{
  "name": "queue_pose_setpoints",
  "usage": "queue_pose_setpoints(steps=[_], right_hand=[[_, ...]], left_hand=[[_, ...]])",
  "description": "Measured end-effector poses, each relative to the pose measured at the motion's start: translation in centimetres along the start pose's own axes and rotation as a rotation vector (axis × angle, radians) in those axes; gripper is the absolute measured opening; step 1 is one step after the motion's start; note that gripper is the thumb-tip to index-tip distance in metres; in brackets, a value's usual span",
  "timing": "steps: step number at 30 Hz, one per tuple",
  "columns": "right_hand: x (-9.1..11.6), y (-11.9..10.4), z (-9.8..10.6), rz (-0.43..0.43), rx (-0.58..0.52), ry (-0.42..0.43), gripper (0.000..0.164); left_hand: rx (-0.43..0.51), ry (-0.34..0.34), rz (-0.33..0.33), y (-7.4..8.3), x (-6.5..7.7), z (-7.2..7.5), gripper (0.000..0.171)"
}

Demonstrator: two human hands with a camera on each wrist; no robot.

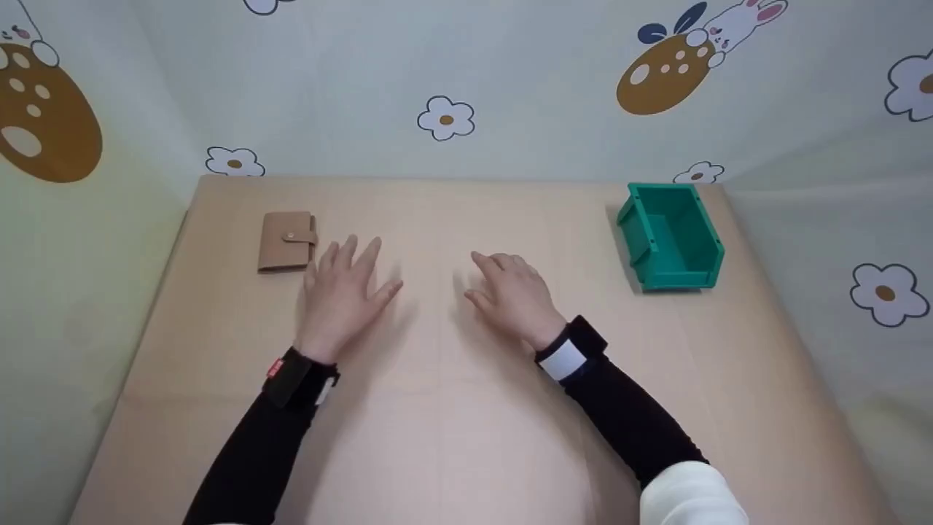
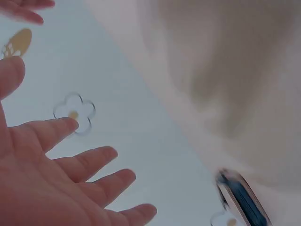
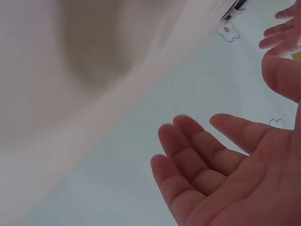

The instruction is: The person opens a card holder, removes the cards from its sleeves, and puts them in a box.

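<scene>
My left hand (image 1: 341,299) is over the table with its fingers spread, just right of and below a tan snap-strap notebook or wallet (image 1: 284,242). In the left wrist view the palm faces the camera with nothing in it, and the edge of the tan item (image 2: 242,200) shows dark inside. My right hand (image 1: 516,299) hovers near the middle of the table, fingers relaxed and slightly bent, holding nothing. Well to its right stands a green plastic bin (image 1: 678,281), its hollow facing up. The right wrist view shows the bare palm (image 3: 249,183).
The light wood-toned table (image 1: 437,437) ends at a back edge against a pale curtain (image 1: 350,87) printed with flowers and rabbits. More curtain hangs along the left and right sides. Both wrists wear black bands with camera units.
</scene>
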State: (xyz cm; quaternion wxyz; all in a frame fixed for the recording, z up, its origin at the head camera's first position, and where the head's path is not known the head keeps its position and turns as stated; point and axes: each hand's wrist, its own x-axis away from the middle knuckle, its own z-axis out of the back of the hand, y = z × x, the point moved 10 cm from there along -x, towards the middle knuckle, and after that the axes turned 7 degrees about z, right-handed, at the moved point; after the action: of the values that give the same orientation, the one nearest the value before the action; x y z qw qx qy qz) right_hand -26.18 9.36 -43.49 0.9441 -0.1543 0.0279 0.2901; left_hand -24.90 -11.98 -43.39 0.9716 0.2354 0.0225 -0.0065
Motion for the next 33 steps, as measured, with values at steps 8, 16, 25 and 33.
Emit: queue_pose_setpoints(steps=[8, 16, 25, 33], right_hand=[[-4.5, -6.5, -1.7, 0.117, -0.069, -0.012, 0.036], [-8.0, -9.7, -4.1, 0.095, -0.104, -0.056, 0.031], [-11.9, -11.1, -7.5, 0.024, -0.097, -0.088, 0.026], [-14.0, -11.7, -9.7, -0.008, -0.055, -0.135, 0.029]], left_hand=[[0.086, 0.064, 0.139, -6.7, -1.0, 4.7, 0.038], [0.099, 0.042, 0.227, -11.9, -2.5, 6.2, 0.044], [0.115, -0.041, 0.416, -16.5, -4.0, 5.2, 0.05], [0.096, -0.015, 0.452, -17.2, -4.8, 4.6, 0.045]])
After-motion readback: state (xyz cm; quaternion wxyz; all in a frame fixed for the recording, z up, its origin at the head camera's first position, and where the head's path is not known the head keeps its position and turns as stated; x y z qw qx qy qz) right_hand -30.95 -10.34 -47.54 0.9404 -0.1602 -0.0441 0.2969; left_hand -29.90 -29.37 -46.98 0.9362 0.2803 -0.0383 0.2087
